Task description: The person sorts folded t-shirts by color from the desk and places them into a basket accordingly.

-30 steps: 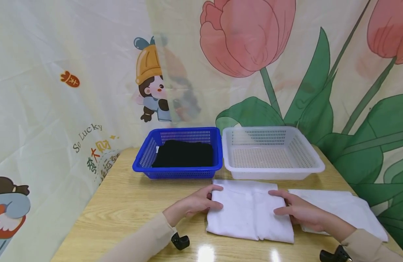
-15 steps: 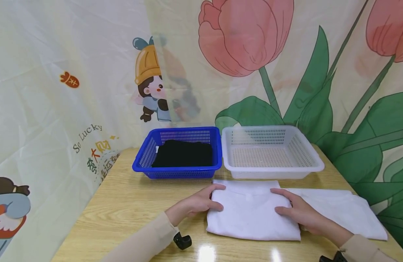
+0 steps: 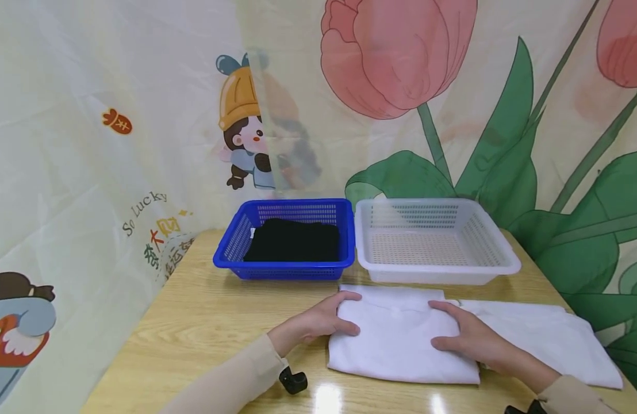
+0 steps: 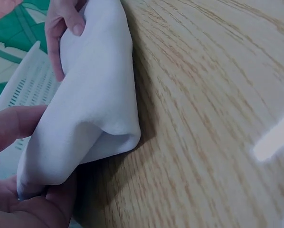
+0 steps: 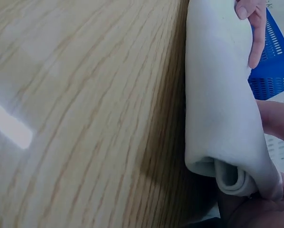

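A folded white shirt (image 3: 396,351) lies at the front of the wooden table, a curved neckline seam faintly visible near its far edge. My left hand (image 3: 323,319) grips its left side, with fingers under the cloth in the left wrist view. At the opposite side, my right hand (image 3: 468,336) holds the folded edge between thumb and fingers. Rolled layers of the shirt (image 5: 222,118) show at its end in the right wrist view. A second white folded cloth (image 3: 551,339) lies to the right, partly behind my right hand.
A blue basket (image 3: 284,266) with folded black cloth (image 3: 295,241) in it stands at the back of the table (image 3: 204,310). Beside it on the right is a white basket (image 3: 437,269) with nothing in it. A printed curtain hangs behind both.
The shirt's right side has spread rightward and the vertical crease down its middle has smoothed out. My right hand has shifted slightly right with it; both hands keep their hold.
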Tool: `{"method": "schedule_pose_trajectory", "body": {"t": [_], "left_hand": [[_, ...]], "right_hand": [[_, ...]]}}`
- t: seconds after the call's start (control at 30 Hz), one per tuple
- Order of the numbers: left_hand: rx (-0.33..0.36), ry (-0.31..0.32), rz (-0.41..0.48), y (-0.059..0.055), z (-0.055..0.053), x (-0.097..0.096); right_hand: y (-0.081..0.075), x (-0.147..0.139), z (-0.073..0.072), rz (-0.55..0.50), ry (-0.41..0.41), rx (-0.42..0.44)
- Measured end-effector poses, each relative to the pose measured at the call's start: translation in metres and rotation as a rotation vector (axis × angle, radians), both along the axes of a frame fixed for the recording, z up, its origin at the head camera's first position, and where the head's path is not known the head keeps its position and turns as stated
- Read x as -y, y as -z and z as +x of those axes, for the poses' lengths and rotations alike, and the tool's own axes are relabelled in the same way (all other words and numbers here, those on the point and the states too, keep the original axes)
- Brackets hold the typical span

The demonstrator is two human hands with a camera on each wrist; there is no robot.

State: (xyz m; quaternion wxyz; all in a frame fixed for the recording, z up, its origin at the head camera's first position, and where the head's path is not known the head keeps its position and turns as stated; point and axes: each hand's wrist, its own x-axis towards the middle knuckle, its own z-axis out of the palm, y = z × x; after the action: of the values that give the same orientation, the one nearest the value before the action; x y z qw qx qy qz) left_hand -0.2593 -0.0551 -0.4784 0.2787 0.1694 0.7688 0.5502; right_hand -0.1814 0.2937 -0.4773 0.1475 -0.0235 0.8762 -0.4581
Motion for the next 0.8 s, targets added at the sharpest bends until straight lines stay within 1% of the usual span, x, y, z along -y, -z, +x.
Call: {"method": "schedule_pose_trajectory", "body": {"t": [0.13, 0.3, 0.4, 0.5, 0.57, 0.67, 0.8], "left_hand": [[-0.002, 0.0, -0.017, 0.003, 0.003, -0.003], [-0.028, -0.026, -0.013, 0.004, 0.005, -0.006], [-0.035, -0.042, 0.006, 0.0, 0.008, -0.006], [-0.046, -0.032, 0.03, -0.01, 0.012, -0.008], [-0.053, -0.015, 0.058, -0.018, 0.014, -0.01], [-0.059, 0.016, 0.098, -0.033, 0.018, -0.014], [-0.089, 0.05, 0.104, -0.053, 0.022, -0.017]], "right_hand": [[0.0, -0.003, 0.003, -0.011, 0.009, 0.018], [-0.003, -0.009, 0.006, -0.009, -0.005, -0.029], [-0.008, -0.013, 0.008, 0.005, -0.007, -0.054], [-0.015, -0.017, 0.012, 0.027, -0.013, -0.078], [-0.023, -0.02, 0.015, 0.045, -0.016, -0.101], [-0.037, -0.027, 0.02, 0.075, -0.012, -0.12], [-0.058, -0.037, 0.027, 0.103, -0.019, -0.138]]}}
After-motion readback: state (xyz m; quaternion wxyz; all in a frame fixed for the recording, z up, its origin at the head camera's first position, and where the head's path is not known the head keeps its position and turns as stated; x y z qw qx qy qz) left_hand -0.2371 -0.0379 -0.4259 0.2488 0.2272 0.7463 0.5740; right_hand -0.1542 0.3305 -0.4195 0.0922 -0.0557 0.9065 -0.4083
